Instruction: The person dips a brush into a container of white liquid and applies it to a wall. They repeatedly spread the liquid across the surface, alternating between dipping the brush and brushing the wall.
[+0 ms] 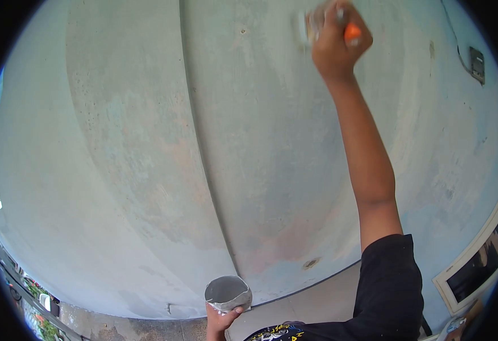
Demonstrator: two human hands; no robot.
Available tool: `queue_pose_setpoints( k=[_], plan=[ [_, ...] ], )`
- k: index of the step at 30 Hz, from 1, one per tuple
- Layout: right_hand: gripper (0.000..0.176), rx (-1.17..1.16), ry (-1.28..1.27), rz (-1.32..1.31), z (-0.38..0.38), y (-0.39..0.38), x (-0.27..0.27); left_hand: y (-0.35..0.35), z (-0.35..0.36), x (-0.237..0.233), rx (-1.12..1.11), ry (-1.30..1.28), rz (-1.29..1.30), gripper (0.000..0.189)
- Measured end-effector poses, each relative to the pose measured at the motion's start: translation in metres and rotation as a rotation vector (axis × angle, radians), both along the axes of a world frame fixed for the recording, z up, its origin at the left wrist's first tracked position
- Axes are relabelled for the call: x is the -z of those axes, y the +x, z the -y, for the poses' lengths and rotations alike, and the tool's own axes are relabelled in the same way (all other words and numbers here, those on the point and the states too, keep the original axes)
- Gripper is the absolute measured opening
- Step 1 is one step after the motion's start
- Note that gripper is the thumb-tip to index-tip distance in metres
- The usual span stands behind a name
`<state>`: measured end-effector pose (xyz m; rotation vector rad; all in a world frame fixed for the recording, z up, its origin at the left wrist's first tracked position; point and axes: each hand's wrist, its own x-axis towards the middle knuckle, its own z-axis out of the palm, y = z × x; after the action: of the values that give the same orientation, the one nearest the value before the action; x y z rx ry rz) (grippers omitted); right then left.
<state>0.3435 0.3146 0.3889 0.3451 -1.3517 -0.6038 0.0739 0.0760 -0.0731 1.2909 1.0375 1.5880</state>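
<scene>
Grey paste (225, 288) is what's in the little cup (245, 295). My left hand (219, 323) grips it from underneath, fingers wrapped round the bottom and thumb up on the side. The paste looks smooth on top and sits pretty close to the rim. The outside of the cup is smeared with the same grey stuff. Can't tell exactly what the mix is.

My right hand (334, 45) is way up above the cup, arm stretched out full. The fist is closed tight around a tool (351, 32) with an orange handle. The orange end pokes out on the right side of my fist. A pale blade (304, 28) sticks out left of my knuckles, up against the wall (135, 142). It's blurry up there, so I can't say if it's a scraper or a brush.

The wall is a pale blue-grey, pretty worn, with pinkish and bare patches in the stretch between my two hands. A vertical edge (195, 142) runs down it left of my raised arm and ends just above the cup. There's a small dark spot (311, 263) a bit up and right of the cup.

Right of my raised fist there's a small box (476, 63) on the wall, with a cable (452, 31) going up from it. Down past my black sleeve (391, 284), on the right, is a white window frame (473, 261).
</scene>
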Motion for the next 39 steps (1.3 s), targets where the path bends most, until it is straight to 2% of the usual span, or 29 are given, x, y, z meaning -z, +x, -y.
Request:
queue_pose_setpoints(
  k=[2, 4, 5, 6, 8, 10, 11, 12, 13, 16, 17, 19, 20, 22, 24, 26, 28, 29, 31, 34, 35, 36, 37, 39],
  plan=[
    [0.026, -0.022, 0.033, -0.037, -0.002, -0.009, -0.04, 0.003, 0.002, -0.007, -0.016, 0.005, 0.01, 0.083],
    [0.044, -0.241, 0.083, -0.212, -0.007, -0.036, -0.061, 0.003, 0.003, -0.011, -0.031, 0.011, 0.019, 0.083],
    [0.044, -0.223, 0.009, -0.08, -0.009, -0.028, -0.046, 0.001, 0.003, -0.011, -0.039, 0.023, -0.006, 0.083],
    [0.044, -0.226, 0.01, -0.086, -0.008, -0.021, -0.027, 0.0, 0.005, -0.009, -0.046, 0.032, -0.033, 0.083],
    [0.037, 0.048, 0.085, -0.089, -0.003, -0.018, 0.015, -0.001, 0.008, -0.001, -0.073, 0.03, -0.026, 0.083],
    [0.036, -0.17, 0.055, -0.023, -0.003, -0.019, 0.063, 0.0, 0.009, 0.007, -0.096, 0.037, -0.015, 0.083],
    [0.034, -0.179, 0.016, -0.038, 0.005, -0.019, 0.096, 0.0, 0.008, 0.01, -0.113, 0.065, 0.006, 0.078],
    [0.032, -0.345, -0.119, 0.048, 0.01, -0.017, 0.135, 0.001, 0.008, 0.012, -0.127, 0.093, 0.028, 0.073],
    [0.03, -0.299, -0.283, 0.144, 0.021, -0.006, 0.174, 0.003, 0.01, 0.011, -0.123, 0.094, 0.029, 0.073],
    [0.037, -0.6, -0.661, 0.137, 0.047, -0.008, 0.269, 0.005, 0.017, 0.006, -0.136, 0.105, 0.051, 0.074],
    [0.037, -0.592, -0.655, 0.138, 0.053, -0.003, 0.278, 0.005, 0.016, 0.003, -0.139, 0.116, 0.056, 0.074],
    [0.039, -0.871, -1.454, 0.443, 0.063, 0.012, 0.286, 0.005, 0.016, 0.0, -0.144, 0.126, 0.056, 0.075],
    [0.039, -0.867, -1.452, 0.437, 0.061, 0.019, 0.282, 0.006, 0.017, 0.002, -0.133, 0.087, 0.032, 0.081],
    [0.041, -0.598, -1.498, 0.59, 0.04, 0.033, 0.242, 0.007, 0.013, 0.002, -0.117, 0.048, 0.007, 0.088],
    [0.039, -0.145, -1.136, 0.656, 0.0, 0.049, 0.189, 0.007, 0.007, 0.0, -0.106, 0.106, 0.029, 0.077],
    [0.035, -0.106, -1.037, 0.46, 0.017, 0.05, 0.105, 0.011, 0.005, -0.003, -0.116, 0.119, 0.02, 0.077],
    [0.029, 0.135, -0.56, 0.172, 0.03, 0.048, 0.033, 0.012, 0.003, -0.005, -0.128, 0.13, 0.016, 0.077],
    [0.015, 0.412, -0.317, 0.109, 0.028, 0.064, -0.006, 0.014, 0.003, -0.007, -0.136, 0.136, 0.019, 0.076],
    [0.042, 0.381, 0.067, 0.17, 0.029, 0.074, -0.08, 0.016, 0.004, -0.005, -0.153, 0.141, 0.024, 0.076],
    [0.039, 0.417, 0.067, 0.05, 0.026, 0.081, -0.11, 0.021, 0.003, -0.002, -0.209, 0.16, 0.02, 0.076],
    [0.034, 0.41, -0.024, 0.095, 0.015, 0.085, -0.111, 0.024, 0.003, -0.003, -0.23, 0.154, -0.007, 0.083],
    [0.03, 0.474, 0.056, 0.132, 0.011, 0.079, -0.102, 0.029, 0.006, -0.005, -0.252, 0.14, -0.033, 0.09],
    [0.026, 0.538, 0.133, 0.167, 0.005, 0.075, -0.086, 0.035, 0.008, -0.008, -0.268, 0.14, -0.003, 0.088],
    [0.002, 0.522, 0.2, 0.301, -0.002, 0.049, -0.048, 0.022, -0.001, -0.006, -0.288, 0.16, -0.007, 0.087]
  ],
)
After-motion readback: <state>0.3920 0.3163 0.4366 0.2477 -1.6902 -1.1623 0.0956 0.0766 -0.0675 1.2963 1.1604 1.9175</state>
